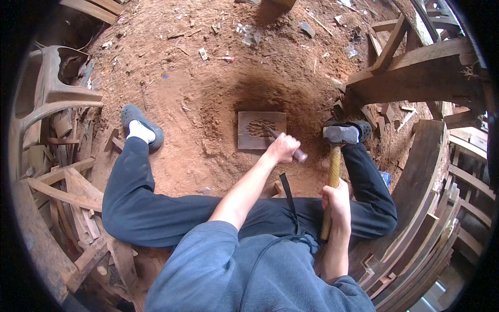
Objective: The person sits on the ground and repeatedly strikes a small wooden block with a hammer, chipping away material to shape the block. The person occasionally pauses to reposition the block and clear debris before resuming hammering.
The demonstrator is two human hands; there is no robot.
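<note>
A flat rectangular board (247,140) lies on the sawdust-covered ground between my legs, its middle cut into a rough carved pattern. My left hand (283,148) is closed round a chisel (300,155), whose slanting tip meets the carved part of the board; the thick handle end sticks out on the right of my fist. To the right, my right hand (336,199) grips the yellowish handle of a hammer (340,135). Its grey metal head is raised near my right shoe, apart from the chisel.
A brown plastic chair (57,93) stands at the left, above a heap of wood offcuts (78,203). Heavy timber pieces (416,73) rise at the far right. Long planks (416,182) are stacked beside my right knee. Wood chips and scraps litter the reddish ground (182,78).
</note>
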